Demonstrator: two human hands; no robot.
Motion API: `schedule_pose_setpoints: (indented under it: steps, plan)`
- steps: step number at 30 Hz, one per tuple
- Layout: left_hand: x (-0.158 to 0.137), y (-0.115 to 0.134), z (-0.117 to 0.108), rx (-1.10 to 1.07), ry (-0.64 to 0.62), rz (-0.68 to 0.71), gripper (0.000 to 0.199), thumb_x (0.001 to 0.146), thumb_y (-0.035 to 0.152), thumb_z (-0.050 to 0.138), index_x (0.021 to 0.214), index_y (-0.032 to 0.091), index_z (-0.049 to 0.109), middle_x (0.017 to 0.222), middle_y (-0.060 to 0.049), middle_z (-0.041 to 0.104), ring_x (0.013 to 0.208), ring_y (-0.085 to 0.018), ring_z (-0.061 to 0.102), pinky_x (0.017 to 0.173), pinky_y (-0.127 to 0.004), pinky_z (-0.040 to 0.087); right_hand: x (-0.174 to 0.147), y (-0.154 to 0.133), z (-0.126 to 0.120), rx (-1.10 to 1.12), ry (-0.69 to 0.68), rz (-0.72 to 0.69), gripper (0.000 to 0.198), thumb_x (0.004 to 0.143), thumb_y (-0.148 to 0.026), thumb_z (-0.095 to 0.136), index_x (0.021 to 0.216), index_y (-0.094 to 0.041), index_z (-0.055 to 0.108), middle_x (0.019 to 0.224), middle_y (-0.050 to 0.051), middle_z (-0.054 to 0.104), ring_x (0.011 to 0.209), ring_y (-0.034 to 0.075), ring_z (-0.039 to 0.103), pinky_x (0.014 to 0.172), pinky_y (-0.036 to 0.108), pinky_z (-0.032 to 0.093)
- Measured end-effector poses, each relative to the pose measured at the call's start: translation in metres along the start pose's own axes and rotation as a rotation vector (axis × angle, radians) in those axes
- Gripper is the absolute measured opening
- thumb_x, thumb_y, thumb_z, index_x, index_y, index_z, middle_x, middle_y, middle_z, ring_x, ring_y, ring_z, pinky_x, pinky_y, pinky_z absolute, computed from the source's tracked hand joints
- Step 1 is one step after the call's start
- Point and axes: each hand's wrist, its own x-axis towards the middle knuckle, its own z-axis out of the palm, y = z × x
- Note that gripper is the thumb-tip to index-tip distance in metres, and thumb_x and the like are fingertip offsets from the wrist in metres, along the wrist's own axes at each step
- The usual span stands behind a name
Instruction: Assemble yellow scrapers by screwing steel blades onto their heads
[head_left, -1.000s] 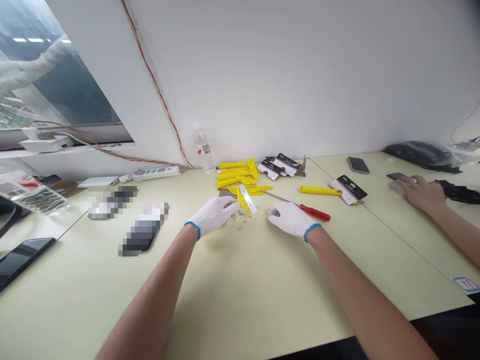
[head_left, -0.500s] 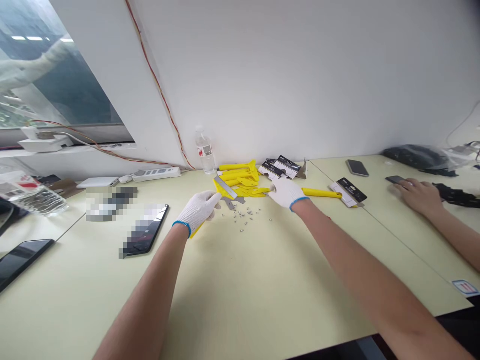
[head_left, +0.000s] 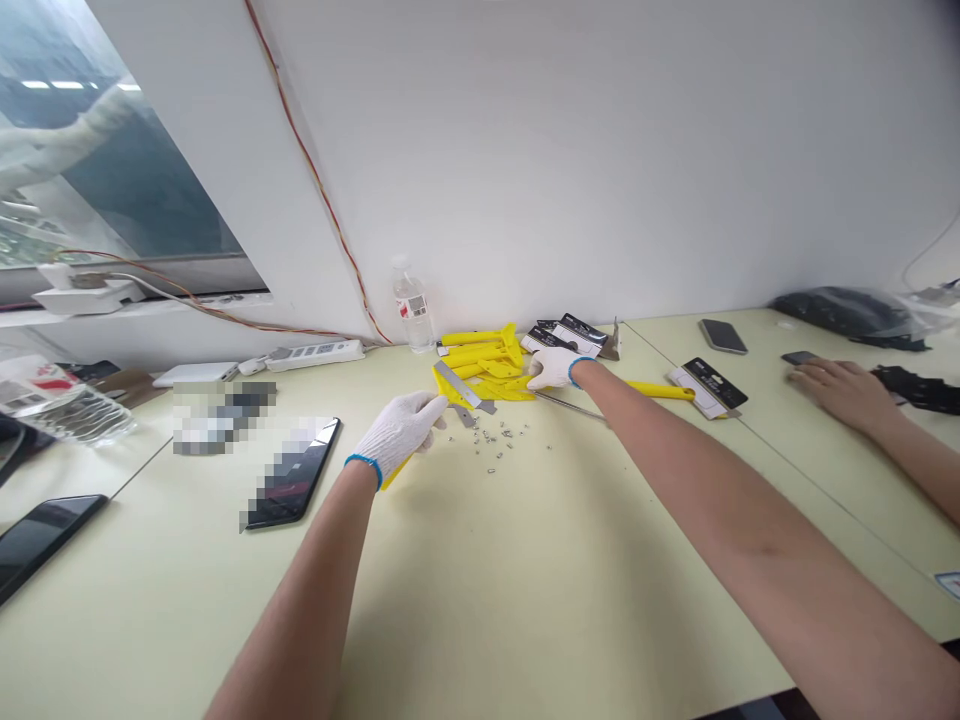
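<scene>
My left hand (head_left: 401,428), in a white knit glove, is closed around a yellow scraper (head_left: 450,388). A flat grey blade (head_left: 456,384) lies across the scraper's head, and part of the handle shows under my wrist. My right hand (head_left: 553,368), also gloved, reaches to the right end of a pile of flat yellow plastic pieces (head_left: 502,388). Its fingertips are bent together on the edge of one piece. Below that hand a thin metal rod (head_left: 571,405) lies on the table, partly hidden by my forearm. Small metal screws (head_left: 501,437) are scattered in front of the pile.
More yellow scrapers (head_left: 480,355) lie behind the pile, near a water bottle (head_left: 412,305). Black-and-white packaging cards (head_left: 574,335) and another carded scraper (head_left: 705,388) are to the right. Phones (head_left: 296,475) lie at left. Another person's hand (head_left: 844,390) rests at far right.
My right hand has moved slightly up and away, uncovering the metal rod on the table. My left hand still holds the scraper in nearly the same place. The view has shifted slightly.
</scene>
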Motion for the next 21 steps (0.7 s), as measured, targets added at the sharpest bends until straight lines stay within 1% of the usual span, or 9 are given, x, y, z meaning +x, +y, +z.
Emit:
schedule_pose_setpoints:
  steps: [3,7,11,13,15,17,19,20,21]
  plan:
    - [0.001,-0.002,0.001,0.008,0.007,0.0,0.036,0.094,0.051,0.052,0.085,0.019,0.062,0.063,-0.001,0.059,0.059,-0.016,0.056,0.058,-0.025,0.044,-0.002,0.011,0.004,-0.07,0.023,-0.058,0.037,0.091,-0.04,0.034,0.092,-0.018,0.063,0.123,0.023,0.061,0.125,0.04,0.046,0.103,0.051,0.023]
    - [-0.001,0.002,0.003,0.013,-0.01,0.021,0.035,0.094,0.05,0.052,0.084,0.019,0.063,0.063,-0.001,0.059,0.058,-0.015,0.054,0.058,-0.026,0.044,-0.002,0.025,0.01,-0.178,0.016,-0.122,0.044,0.097,-0.041,0.028,0.097,-0.016,0.064,0.127,0.025,0.059,0.128,0.041,0.045,0.102,0.052,0.025]
    - [-0.005,0.008,0.008,0.023,-0.035,0.054,0.034,0.094,0.049,0.053,0.082,0.019,0.062,0.067,-0.001,0.061,0.057,-0.014,0.053,0.058,-0.026,0.043,-0.002,0.033,0.012,-0.21,-0.006,-0.13,0.044,0.099,-0.037,0.026,0.1,-0.014,0.064,0.132,0.026,0.057,0.129,0.04,0.044,0.101,0.053,0.028]
    - [-0.004,0.008,0.012,0.029,-0.054,0.076,0.035,0.094,0.05,0.052,0.08,0.019,0.06,0.074,-0.002,0.064,0.056,-0.013,0.052,0.057,-0.026,0.042,0.0,0.033,0.012,-0.207,-0.023,-0.136,0.045,0.099,-0.036,0.026,0.102,-0.012,0.064,0.133,0.027,0.056,0.129,0.04,0.044,0.101,0.052,0.029]
    - [-0.004,0.006,0.017,0.041,-0.078,0.097,0.037,0.094,0.053,0.052,0.079,0.019,0.059,0.079,-0.002,0.067,0.057,-0.013,0.052,0.056,-0.026,0.041,0.002,0.032,0.012,-0.156,-0.041,-0.141,0.044,0.098,-0.037,0.029,0.1,-0.011,0.064,0.132,0.029,0.056,0.129,0.04,0.044,0.102,0.053,0.029]
    - [-0.003,0.005,0.021,0.065,-0.107,0.112,0.039,0.094,0.055,0.052,0.078,0.02,0.06,0.078,-0.002,0.066,0.058,-0.014,0.052,0.056,-0.026,0.041,0.004,0.029,0.011,-0.078,-0.062,-0.097,0.042,0.097,-0.038,0.031,0.097,-0.011,0.064,0.133,0.028,0.057,0.129,0.039,0.044,0.105,0.053,0.029]
    - [-0.004,0.007,0.025,0.094,-0.143,0.125,0.041,0.093,0.057,0.052,0.078,0.021,0.061,0.073,-0.001,0.063,0.057,-0.014,0.052,0.055,-0.026,0.041,0.005,0.024,0.011,0.051,-0.086,0.06,0.04,0.099,-0.039,0.034,0.094,-0.013,0.064,0.132,0.025,0.058,0.133,0.038,0.043,0.108,0.052,0.027]
    - [-0.005,0.008,0.026,0.104,-0.164,0.134,0.041,0.093,0.057,0.053,0.078,0.021,0.062,0.072,-0.001,0.062,0.057,-0.015,0.052,0.056,-0.026,0.041,0.004,0.021,0.01,0.103,-0.084,0.102,0.04,0.1,-0.041,0.035,0.092,-0.014,0.064,0.131,0.024,0.059,0.133,0.038,0.042,0.109,0.052,0.026]
    - [-0.006,0.01,0.028,0.105,-0.181,0.146,0.04,0.093,0.057,0.053,0.078,0.021,0.063,0.074,-0.001,0.063,0.058,-0.015,0.053,0.056,-0.026,0.042,0.004,0.017,0.01,0.133,-0.079,0.099,0.043,0.101,-0.043,0.035,0.091,-0.014,0.064,0.129,0.024,0.06,0.133,0.039,0.042,0.11,0.054,0.026]
